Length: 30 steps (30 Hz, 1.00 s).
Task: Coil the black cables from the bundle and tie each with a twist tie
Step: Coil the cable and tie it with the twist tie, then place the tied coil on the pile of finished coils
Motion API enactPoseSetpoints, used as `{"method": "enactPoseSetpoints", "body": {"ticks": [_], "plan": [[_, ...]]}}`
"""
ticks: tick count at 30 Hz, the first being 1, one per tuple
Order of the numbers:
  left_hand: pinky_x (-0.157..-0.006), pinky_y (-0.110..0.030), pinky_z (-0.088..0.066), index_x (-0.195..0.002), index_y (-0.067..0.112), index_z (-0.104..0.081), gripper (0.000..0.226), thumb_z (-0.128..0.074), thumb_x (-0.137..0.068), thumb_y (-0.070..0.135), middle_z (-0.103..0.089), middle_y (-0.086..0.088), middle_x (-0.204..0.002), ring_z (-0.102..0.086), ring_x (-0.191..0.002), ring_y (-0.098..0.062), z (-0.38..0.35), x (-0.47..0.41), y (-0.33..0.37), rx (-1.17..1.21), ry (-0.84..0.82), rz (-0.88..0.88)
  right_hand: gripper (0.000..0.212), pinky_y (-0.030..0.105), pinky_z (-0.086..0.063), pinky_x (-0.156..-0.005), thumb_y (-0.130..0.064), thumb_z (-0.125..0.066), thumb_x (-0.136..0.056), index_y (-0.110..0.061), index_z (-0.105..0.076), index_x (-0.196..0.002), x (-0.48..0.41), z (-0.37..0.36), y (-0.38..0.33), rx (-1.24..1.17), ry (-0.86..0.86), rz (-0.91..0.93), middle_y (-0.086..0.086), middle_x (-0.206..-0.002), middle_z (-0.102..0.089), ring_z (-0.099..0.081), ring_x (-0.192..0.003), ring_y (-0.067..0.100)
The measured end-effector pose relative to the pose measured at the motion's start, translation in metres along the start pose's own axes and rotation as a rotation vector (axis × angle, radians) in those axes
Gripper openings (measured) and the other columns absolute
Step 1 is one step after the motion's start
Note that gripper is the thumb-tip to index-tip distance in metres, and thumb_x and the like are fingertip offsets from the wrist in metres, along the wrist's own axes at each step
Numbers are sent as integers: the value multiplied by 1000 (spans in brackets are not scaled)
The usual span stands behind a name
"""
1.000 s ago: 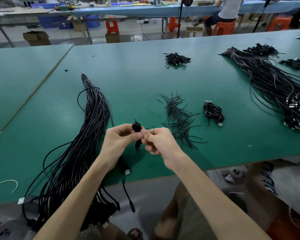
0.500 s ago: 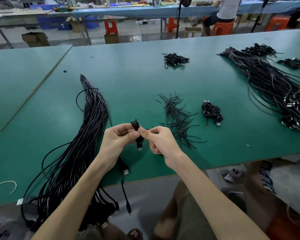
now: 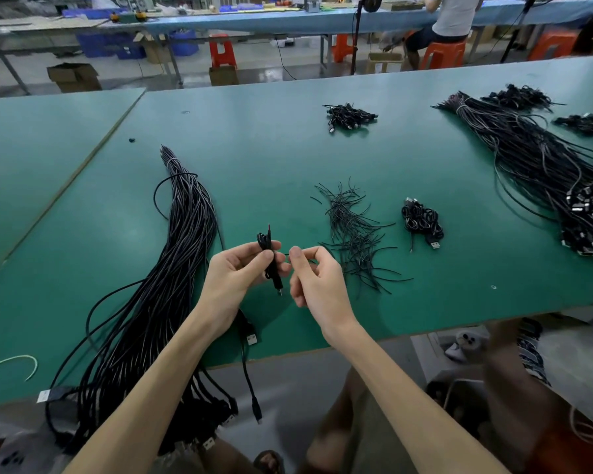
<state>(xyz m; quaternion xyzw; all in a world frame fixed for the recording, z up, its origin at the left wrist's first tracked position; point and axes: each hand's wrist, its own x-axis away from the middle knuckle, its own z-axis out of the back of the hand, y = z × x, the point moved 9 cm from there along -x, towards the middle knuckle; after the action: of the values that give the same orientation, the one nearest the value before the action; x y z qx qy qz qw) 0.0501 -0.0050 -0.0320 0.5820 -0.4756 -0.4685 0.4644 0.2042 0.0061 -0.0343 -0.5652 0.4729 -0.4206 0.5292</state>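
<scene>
Above the green bench [image 3: 288,148], right of the long bundle [image 3: 172,268], the left hand [image 3: 233,278] grips a small coiled cable [image 3: 269,258], long axis upright. Just beside it the right hand [image 3: 317,282] pinches a twist tie [image 3: 286,254] running sideways from the coil's middle.

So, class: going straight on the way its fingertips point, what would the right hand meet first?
Probably the coiled cable held in the left hand; the right hand, pinching a twist tie, points left at it.
</scene>
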Motion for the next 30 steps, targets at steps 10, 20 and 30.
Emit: {"method": "enactPoseSetpoints", "body": {"ticks": [10, 20, 30], "plan": [[-89, -41, -60, -116, 4, -72, 20, -60, -102, 11, -75, -17, -104, -73, -93, -33, 1, -1, -3, -4, 9, 32, 25, 23, -43, -46, -30, -54, -108, -6, -56, -101, 4, -5, -2, 73, -16, 24, -9, -58, -60, -52, -49, 7], [-80, -33, -60, -118, -5, -68, 25, -59, -102, 11, -72, -21, -98, -75, -91, -31, 7, -23, 24, -29, -36, 178, 4, 22, -46, -51, -20, -53, -107, -20, -53, -111, 0, -9, 3, 163, -23, 45, -3, -60, -65, -53, -49, 9], [-67, -21, -59, -95, 2, -76, 11, -77, -91, 12, -78, -9, -83, -74, -72, -15, -118, -91, 19, -221, -246, 334, 6, 23, -43, -48, -17, -52, -104, -23, -52, -102, -7, -12, 13, 195, -23, 16, -6, -55, -62, -50, -45, 9]]}}
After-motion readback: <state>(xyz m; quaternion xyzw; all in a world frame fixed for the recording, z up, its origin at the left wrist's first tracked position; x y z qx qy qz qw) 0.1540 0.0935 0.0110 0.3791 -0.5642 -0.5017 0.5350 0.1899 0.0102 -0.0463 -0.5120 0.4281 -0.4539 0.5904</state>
